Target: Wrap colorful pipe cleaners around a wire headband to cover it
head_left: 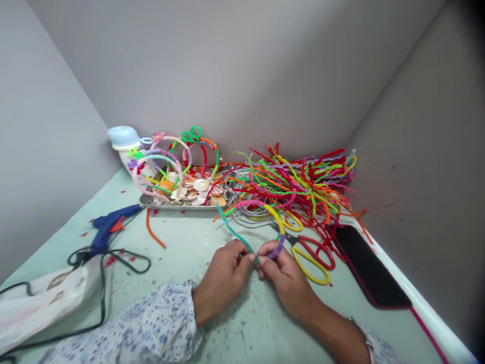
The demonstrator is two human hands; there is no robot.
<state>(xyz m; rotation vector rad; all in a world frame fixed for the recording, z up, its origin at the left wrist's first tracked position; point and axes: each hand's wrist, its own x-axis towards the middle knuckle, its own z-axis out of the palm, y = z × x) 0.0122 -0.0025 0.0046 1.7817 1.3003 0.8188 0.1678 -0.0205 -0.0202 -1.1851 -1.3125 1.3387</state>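
Observation:
Near the middle of the table, my left hand (pixel 227 275) pinches a teal pipe cleaner (pixel 235 232), whose free end sticks up to the left. Close beside it, my right hand (pixel 284 275) grips the lower end of a curved headband (pixel 280 220) wrapped in pink, yellow and purple fuzzy wire. The teal strand meets the headband's end between my fingertips, where the exact joint is hidden. Just right of my right hand lie red-handled scissors (pixel 322 253) and yellow-handled scissors (pixel 316 270).
Behind my hands, a metal tray (pixel 182 206) holds shells and decorated headbands (pixel 178 162). Pipe cleaners (pixel 303 182) are heaped to its right. A blue glue gun (pixel 104 230) with a black cord, a plastic bag (pixel 56 298), a bottle (pixel 127 151) and a phone (pixel 373 265) surround the work area.

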